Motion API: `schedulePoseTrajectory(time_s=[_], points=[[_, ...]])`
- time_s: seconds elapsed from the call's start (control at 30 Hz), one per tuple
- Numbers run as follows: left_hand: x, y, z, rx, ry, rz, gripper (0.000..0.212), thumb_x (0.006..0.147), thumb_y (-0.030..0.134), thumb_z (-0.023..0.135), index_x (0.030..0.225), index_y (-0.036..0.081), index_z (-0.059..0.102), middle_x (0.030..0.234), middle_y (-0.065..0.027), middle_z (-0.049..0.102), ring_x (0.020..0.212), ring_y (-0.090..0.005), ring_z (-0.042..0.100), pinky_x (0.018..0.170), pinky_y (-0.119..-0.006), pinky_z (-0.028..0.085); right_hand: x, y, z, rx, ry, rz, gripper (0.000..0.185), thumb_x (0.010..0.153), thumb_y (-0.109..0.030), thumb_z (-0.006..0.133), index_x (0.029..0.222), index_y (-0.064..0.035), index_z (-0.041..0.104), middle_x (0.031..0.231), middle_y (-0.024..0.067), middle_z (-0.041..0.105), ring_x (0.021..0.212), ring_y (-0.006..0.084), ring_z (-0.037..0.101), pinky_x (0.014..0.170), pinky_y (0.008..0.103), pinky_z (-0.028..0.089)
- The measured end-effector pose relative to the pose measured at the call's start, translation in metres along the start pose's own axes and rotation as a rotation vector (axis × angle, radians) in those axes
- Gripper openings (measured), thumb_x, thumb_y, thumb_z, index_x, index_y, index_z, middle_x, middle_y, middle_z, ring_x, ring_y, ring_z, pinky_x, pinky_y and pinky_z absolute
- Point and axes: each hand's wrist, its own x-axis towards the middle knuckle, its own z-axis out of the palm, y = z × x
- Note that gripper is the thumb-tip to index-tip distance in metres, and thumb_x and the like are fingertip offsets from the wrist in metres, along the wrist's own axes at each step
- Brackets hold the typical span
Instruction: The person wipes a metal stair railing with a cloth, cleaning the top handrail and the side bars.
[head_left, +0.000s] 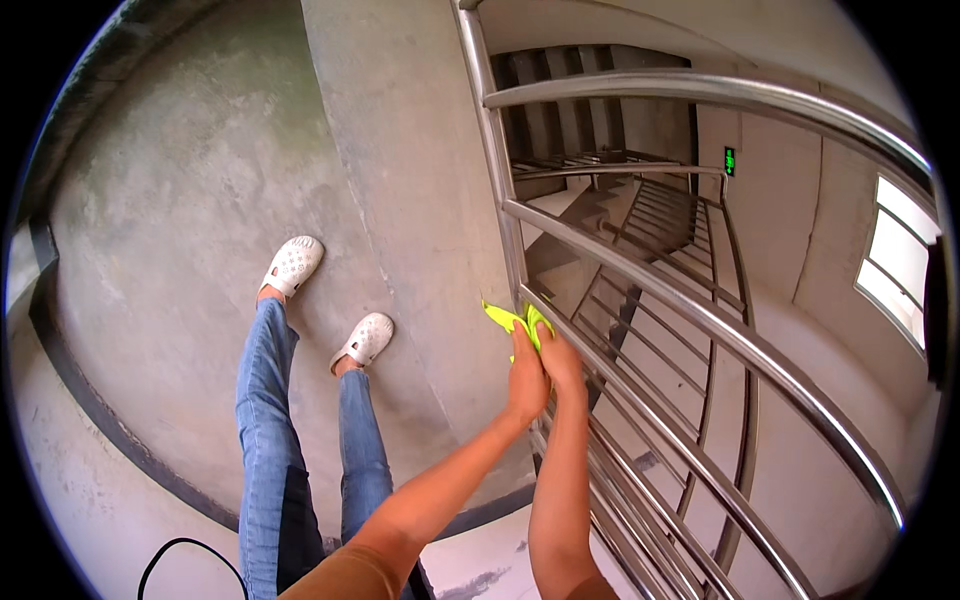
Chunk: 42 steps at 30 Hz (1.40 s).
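Note:
A bright yellow-green cloth (508, 318) is wrapped around the upright post of a stainless steel stair railing (504, 217). My left hand (528, 379) presses the cloth from the left side of the post, its pointed corner sticking out to the left. Close against it, my right hand (559, 358) grips the cloth from the right, beside one of the horizontal rails. The fingertips are partly hidden by the cloth and the post.
My feet in white clogs (295, 265) stand on the concrete landing (187, 225). Past the railing, a stairwell with lower railings (712, 360) and steps (559, 105) drops away. A window (892, 262) and a green lit sign (730, 161) are at the right. A black cable (184, 540) loops at bottom left.

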Motion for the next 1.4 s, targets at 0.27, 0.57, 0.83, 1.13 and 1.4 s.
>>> schedulePoseTrajectory(time_s=[0.27,0.57,0.83,1.13,1.4], points=[[-0.009,-0.026,0.012,-0.043,0.02,-0.075,0.052,0.08,0.014,0.046,0.124,-0.005,0.026,0.12,-0.0272,0.039,0.106,-0.0394,0.043,0.084,-0.039,0.038,0.012,0.005,0.003,-0.207,-0.116,-0.143,0.041,0.086,-0.03,0.036,0.106,0.0024,0.049,0.107,0.0246,0.05,0.099,0.0374,0.049,0.085,0.0411,0.037],[-0.059,0.013,0.007,-0.946,-0.275,-0.55,0.02,0.08,0.01,0.051,0.098,0.0,0.05,0.091,-0.0089,0.057,0.078,-0.0197,0.057,0.066,-0.034,0.046,-0.026,0.016,-0.005,-0.864,0.055,-0.217,0.021,0.073,-0.016,0.048,0.079,-0.005,0.065,0.085,0.0144,0.062,0.081,0.0293,0.06,0.069,0.0409,0.047],[-0.173,0.093,0.024,-1.195,-0.699,-0.581,0.024,0.085,0.011,0.048,0.105,-0.001,0.046,0.098,-0.0099,0.054,0.086,-0.0188,0.056,0.077,-0.031,0.048,-0.154,0.027,-0.102,-1.177,0.184,-0.198,0.019,0.072,-0.02,0.05,0.073,-0.0075,0.065,0.075,0.0104,0.063,0.07,0.025,0.062,0.06,0.0407,0.05],[-0.291,0.166,0.048,-1.212,-1.081,-0.487,0.027,0.083,0.012,0.051,0.107,0.003,0.044,0.099,-0.0054,0.053,0.089,-0.015,0.053,0.074,-0.03,0.046,-0.328,0.035,-0.194,-0.622,0.585,-0.364,0.018,0.07,-0.01,0.051,0.082,0.0011,0.058,0.078,0.0163,0.059,0.075,0.0285,0.057,0.067,0.0365,0.043],[-0.293,0.137,-0.01,-0.15,-1.193,0.107,0.031,0.081,0.018,0.055,0.105,-0.001,0.049,0.09,-0.0075,0.057,0.083,-0.0122,0.051,0.072,-0.027,0.042,-0.407,0.1,-0.134,0.746,0.715,-0.104,0.025,0.082,-0.009,0.044,0.104,0.0,0.052,0.102,0.0136,0.054,0.097,0.0189,0.05,0.087,0.0316,0.036]])
